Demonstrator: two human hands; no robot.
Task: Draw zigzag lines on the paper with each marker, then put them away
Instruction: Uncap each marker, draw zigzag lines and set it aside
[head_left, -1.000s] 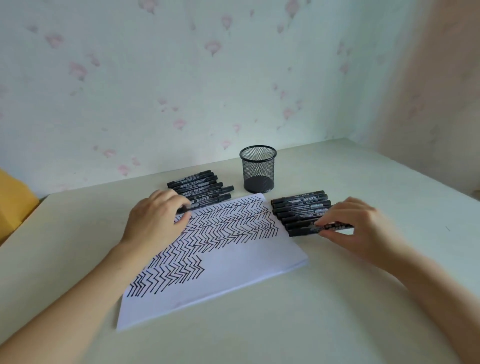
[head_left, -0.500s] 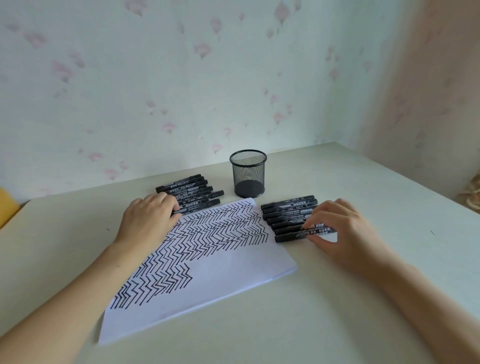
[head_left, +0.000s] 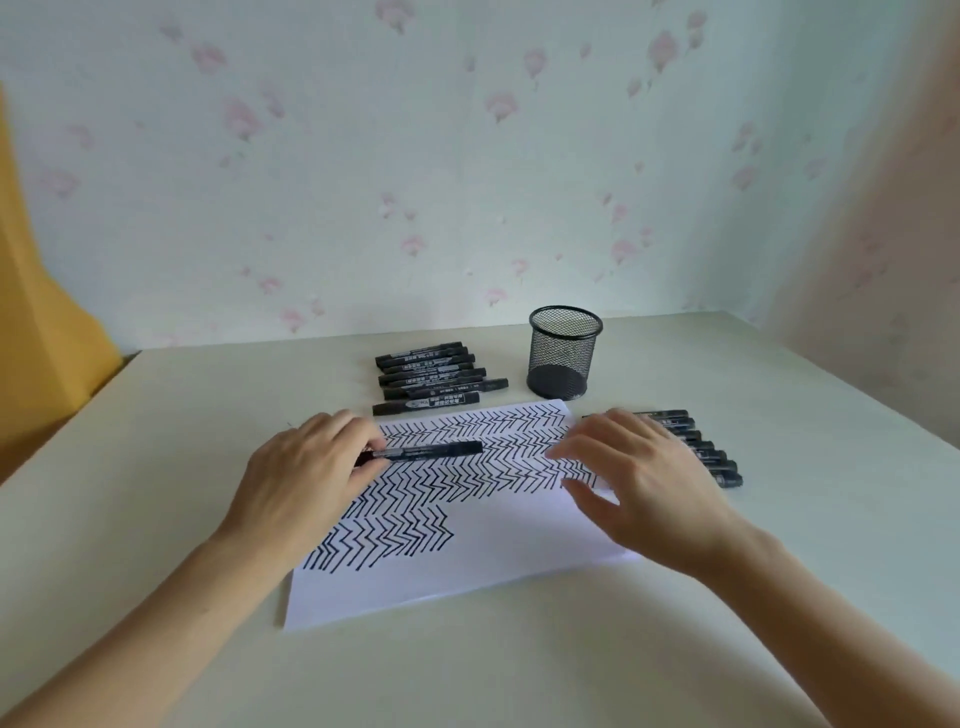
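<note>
Marker (head_left: 431, 451) in my left hand (head_left: 306, 478) lies almost level over the upper part of the paper (head_left: 498, 530), its long axis running left to right, one end pinched between my thumb and fingertips and the free end pointing right toward my other hand; whether that free end is capped I cannot tell. Beneath it the sheet sits on the pale table (head_left: 571, 665), covered across its upper and left parts with rows of black zigzag lines (head_left: 467, 483), the lower right part still white. Behind the paper's far left edge a left group of markers (head_left: 434, 376) lies side by side, each with its length left to right, the nearest one just beside the sheet. Further right, a black mesh pen cup (head_left: 564, 353) stands upright near the paper's far corner. My right hand (head_left: 639, 483) hovers over the right edge of the sheet with fingers spread and relaxed, holding nothing, fingertips aimed left toward the marker. Past it, partly hidden by my fingers, a right group of markers (head_left: 714, 457) lies in a row on the table, also running left to right
</note>
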